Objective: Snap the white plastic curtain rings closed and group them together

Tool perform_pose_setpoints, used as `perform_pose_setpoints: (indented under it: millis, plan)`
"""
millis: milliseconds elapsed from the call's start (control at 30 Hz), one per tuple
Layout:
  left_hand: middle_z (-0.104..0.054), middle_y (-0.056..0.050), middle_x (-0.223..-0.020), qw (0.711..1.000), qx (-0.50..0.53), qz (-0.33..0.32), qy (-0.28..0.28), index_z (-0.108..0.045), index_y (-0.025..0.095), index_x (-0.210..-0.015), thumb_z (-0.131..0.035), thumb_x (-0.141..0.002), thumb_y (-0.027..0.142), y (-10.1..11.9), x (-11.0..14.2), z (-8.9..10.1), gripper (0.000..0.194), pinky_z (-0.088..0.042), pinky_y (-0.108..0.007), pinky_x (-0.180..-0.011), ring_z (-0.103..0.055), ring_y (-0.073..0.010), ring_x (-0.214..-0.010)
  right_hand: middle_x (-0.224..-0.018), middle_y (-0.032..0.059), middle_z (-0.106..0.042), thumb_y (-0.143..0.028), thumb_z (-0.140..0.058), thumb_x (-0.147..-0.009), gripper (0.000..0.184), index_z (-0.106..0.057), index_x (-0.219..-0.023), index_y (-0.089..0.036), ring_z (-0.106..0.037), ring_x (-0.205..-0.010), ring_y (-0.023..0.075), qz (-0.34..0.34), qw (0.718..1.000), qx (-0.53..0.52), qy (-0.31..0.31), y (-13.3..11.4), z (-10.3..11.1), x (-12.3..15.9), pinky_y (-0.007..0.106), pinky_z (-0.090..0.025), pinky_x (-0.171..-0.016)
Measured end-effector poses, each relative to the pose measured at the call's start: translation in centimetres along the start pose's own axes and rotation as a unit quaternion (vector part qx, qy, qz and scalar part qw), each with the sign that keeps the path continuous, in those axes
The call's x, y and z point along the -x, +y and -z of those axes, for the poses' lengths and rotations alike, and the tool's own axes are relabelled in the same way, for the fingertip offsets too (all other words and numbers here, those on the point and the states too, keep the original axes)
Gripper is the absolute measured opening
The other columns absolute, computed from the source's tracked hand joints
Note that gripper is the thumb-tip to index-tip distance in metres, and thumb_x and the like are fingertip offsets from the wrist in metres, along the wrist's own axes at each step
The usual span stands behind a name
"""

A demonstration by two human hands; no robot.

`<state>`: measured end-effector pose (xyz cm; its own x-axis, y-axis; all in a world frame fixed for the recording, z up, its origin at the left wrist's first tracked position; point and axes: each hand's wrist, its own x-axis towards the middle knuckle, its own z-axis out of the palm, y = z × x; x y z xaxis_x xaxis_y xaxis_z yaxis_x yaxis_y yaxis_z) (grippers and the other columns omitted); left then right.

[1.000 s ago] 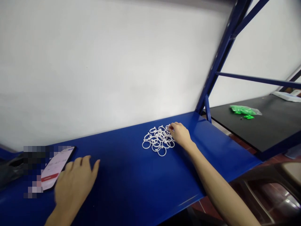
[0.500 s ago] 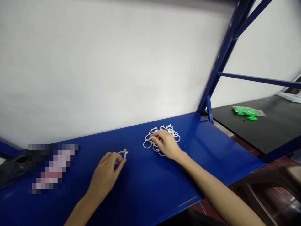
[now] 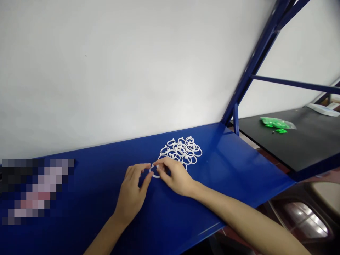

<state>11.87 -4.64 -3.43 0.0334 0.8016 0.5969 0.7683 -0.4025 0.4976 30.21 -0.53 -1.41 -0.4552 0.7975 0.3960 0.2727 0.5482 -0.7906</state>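
Note:
A pile of several white plastic rings (image 3: 183, 151) lies on the blue shelf (image 3: 106, 184) near the wall. Just in front of the pile, one white ring (image 3: 154, 171) is held between both hands. My left hand (image 3: 132, 193) pinches its left side with thumb and fingers. My right hand (image 3: 175, 175) pinches its right side, fingers curled, wrist resting over the shelf.
A blurred-out flat item (image 3: 34, 191) lies at the shelf's left end. Blue rack posts (image 3: 252, 67) rise to the right. A black shelf (image 3: 305, 141) beyond holds a bag of green parts (image 3: 276, 124). A chair (image 3: 300, 219) stands below right.
My right hand left the pile and came toward me with a ring. My left hand moved right from the flat item, and both hands now meet on one ring.

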Motion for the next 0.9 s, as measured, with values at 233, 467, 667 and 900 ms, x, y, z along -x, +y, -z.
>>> perform_pose_setpoints:
  millis: [233,467,667,900]
  plan:
    - [-0.07,0.0,-0.074,0.964,0.15,0.189,-0.113,-0.07,0.023,-0.098,-0.052,-0.09,0.061,0.0,0.0,0.2,0.043,-0.054,-0.027,-0.065,-0.065,-0.0167,-0.066,-0.08,0.0002,-0.069,-0.03,-0.065,-0.094,0.012,-0.065,-0.098,-0.019,-0.062,-0.07,0.0123,0.027,0.999,-0.031,0.007,0.3,0.3,0.0,0.024,-0.049,-0.068]
    - [-0.069,0.0,-0.073,0.961,0.156,0.217,-0.066,-0.071,0.022,-0.1,-0.054,-0.087,0.06,0.4,-0.1,0.6,0.043,-0.054,-0.027,-0.063,-0.065,-0.0162,-0.063,-0.088,0.0021,-0.07,-0.029,-0.065,-0.094,0.015,-0.071,-0.105,-0.021,-0.062,-0.074,0.0125,0.049,0.998,-0.049,-0.005,0.5,0.0,0.2,0.024,-0.05,-0.069]
    - [-0.067,0.002,-0.064,0.974,0.137,0.173,-0.056,-0.073,0.023,-0.088,-0.054,-0.087,0.051,-0.3,0.3,0.6,0.033,-0.051,-0.024,-0.058,-0.064,-0.0148,-0.058,-0.09,0.0046,-0.07,-0.022,-0.053,-0.1,0.019,-0.072,-0.097,-0.019,-0.064,-0.085,0.0151,0.107,0.994,-0.03,-0.019,0.2,-0.3,0.7,0.03,-0.051,-0.082]
    - [-0.065,0.005,-0.059,0.985,0.114,0.115,-0.059,-0.072,0.025,-0.081,-0.053,-0.089,0.039,-0.7,0.4,0.6,0.025,-0.049,-0.022,-0.059,-0.062,-0.0119,-0.053,-0.094,0.0064,-0.074,-0.015,-0.046,-0.101,0.025,-0.07,-0.101,-0.017,-0.064,-0.086,0.0163,0.169,0.984,0.036,-0.033,-0.1,-0.3,1.2,0.031,-0.051,-0.082]
